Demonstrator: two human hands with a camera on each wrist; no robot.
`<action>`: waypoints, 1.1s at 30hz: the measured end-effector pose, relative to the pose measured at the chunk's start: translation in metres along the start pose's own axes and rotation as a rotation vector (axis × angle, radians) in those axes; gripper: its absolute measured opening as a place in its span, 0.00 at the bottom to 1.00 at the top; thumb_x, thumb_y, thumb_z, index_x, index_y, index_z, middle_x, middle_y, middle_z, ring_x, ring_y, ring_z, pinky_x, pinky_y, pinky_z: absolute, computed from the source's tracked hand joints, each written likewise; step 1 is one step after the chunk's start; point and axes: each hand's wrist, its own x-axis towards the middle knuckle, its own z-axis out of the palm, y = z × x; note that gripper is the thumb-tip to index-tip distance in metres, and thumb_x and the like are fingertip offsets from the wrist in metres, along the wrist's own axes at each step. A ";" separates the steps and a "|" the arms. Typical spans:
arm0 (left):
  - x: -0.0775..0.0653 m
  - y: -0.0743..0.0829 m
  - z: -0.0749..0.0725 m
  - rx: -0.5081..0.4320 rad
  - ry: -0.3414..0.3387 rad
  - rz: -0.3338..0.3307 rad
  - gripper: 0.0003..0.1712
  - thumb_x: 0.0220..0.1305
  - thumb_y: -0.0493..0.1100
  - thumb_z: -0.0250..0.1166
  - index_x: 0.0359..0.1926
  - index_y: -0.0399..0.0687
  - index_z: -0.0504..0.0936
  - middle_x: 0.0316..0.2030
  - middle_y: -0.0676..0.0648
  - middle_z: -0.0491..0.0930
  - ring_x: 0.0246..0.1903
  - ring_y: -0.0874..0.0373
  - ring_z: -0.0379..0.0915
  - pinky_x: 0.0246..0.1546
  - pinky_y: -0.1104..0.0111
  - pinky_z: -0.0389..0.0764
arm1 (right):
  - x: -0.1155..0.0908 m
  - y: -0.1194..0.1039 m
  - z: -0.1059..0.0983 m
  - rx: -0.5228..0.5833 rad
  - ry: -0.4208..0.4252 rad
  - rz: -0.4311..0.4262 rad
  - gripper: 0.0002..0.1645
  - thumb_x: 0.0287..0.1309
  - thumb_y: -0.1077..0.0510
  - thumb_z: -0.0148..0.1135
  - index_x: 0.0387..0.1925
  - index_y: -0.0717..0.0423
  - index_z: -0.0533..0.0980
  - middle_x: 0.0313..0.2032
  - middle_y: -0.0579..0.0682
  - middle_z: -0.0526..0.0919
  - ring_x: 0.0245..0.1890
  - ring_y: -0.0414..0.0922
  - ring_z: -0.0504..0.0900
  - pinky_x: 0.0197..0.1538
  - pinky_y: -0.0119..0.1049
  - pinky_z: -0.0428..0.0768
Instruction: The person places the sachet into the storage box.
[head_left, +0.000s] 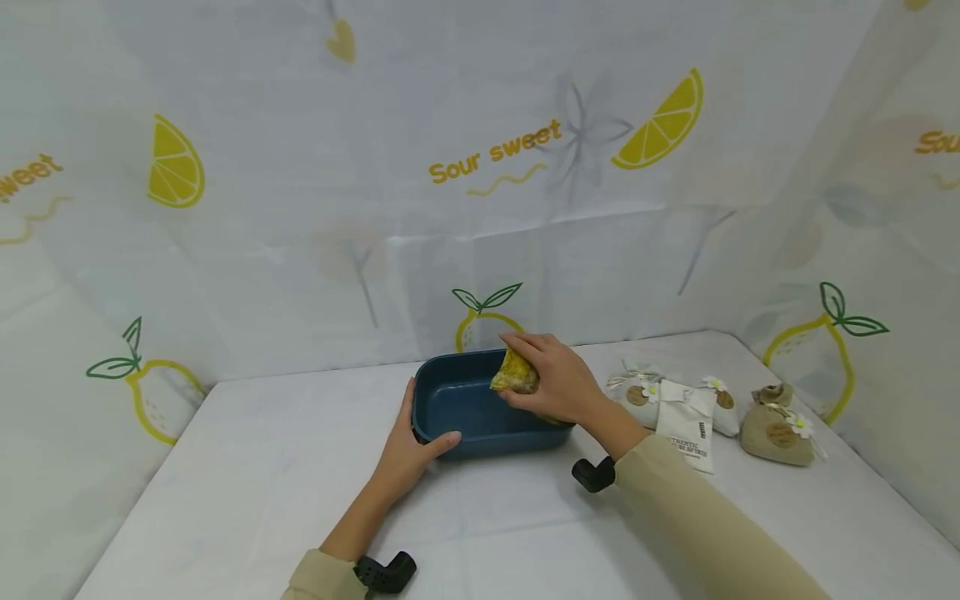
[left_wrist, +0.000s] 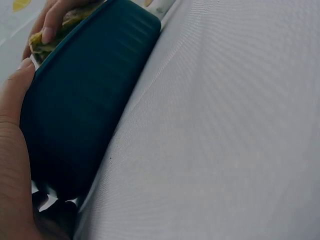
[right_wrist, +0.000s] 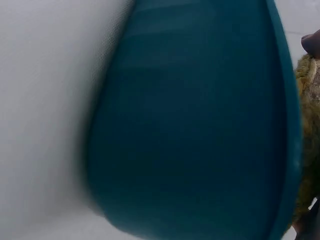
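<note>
A dark blue rectangular tub [head_left: 457, 407] stands on the white-covered table. My left hand [head_left: 407, 450] grips its left end, with the thumb along the near side and the fingers on the left side. My right hand [head_left: 553, 379] holds a crumpled yellow cloth [head_left: 516, 372] over the tub's right part, near the rim. In the left wrist view the tub's outer wall [left_wrist: 85, 95] fills the left side, and part of the cloth [left_wrist: 42, 45] shows past the rim. The right wrist view shows the tub [right_wrist: 200, 120] close up, with the cloth's fuzzy edge [right_wrist: 305, 125] beyond its rim.
Small drawstring pouches with flowers lie at the right: a brown one [head_left: 777, 433], pale ones [head_left: 636, 400] and a flat white printed one [head_left: 686, 425]. A lemon-print curtain [head_left: 300, 292] hangs behind the table [head_left: 247, 492].
</note>
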 end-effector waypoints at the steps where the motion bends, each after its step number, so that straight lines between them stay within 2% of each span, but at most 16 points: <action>1: 0.000 0.000 0.000 -0.004 -0.002 0.002 0.65 0.59 0.54 0.74 0.82 0.60 0.37 0.82 0.48 0.41 0.81 0.42 0.41 0.75 0.38 0.54 | 0.002 -0.001 0.002 0.003 -0.014 -0.001 0.51 0.50 0.35 0.72 0.74 0.42 0.66 0.65 0.53 0.78 0.59 0.55 0.79 0.52 0.53 0.84; 4: 0.000 -0.001 0.002 -0.021 -0.005 0.008 0.65 0.58 0.54 0.74 0.82 0.58 0.37 0.82 0.48 0.41 0.81 0.43 0.40 0.75 0.38 0.53 | 0.004 -0.001 0.009 -0.004 -0.061 -0.013 0.51 0.51 0.35 0.72 0.74 0.42 0.66 0.64 0.53 0.79 0.57 0.54 0.80 0.51 0.53 0.83; 11: 0.002 -0.001 0.003 -0.032 -0.010 0.011 0.65 0.59 0.54 0.74 0.82 0.58 0.37 0.82 0.48 0.42 0.80 0.42 0.41 0.75 0.39 0.55 | 0.004 0.001 0.016 -0.034 -0.216 -0.004 0.50 0.54 0.34 0.70 0.75 0.42 0.65 0.64 0.55 0.78 0.59 0.54 0.80 0.57 0.54 0.82; 18: 0.003 0.001 0.002 -0.020 -0.007 0.010 0.65 0.59 0.54 0.74 0.82 0.60 0.37 0.82 0.47 0.44 0.80 0.41 0.45 0.74 0.39 0.57 | 0.005 0.001 0.017 -0.052 -0.245 0.008 0.50 0.54 0.34 0.68 0.75 0.42 0.65 0.65 0.54 0.78 0.58 0.54 0.80 0.57 0.54 0.82; 33: 0.001 -0.001 0.000 -0.010 -0.008 0.020 0.65 0.59 0.55 0.74 0.82 0.59 0.36 0.82 0.47 0.42 0.80 0.41 0.41 0.74 0.37 0.55 | 0.005 0.000 0.021 -0.112 -0.340 0.011 0.48 0.55 0.30 0.66 0.73 0.43 0.68 0.68 0.52 0.77 0.63 0.56 0.79 0.59 0.56 0.80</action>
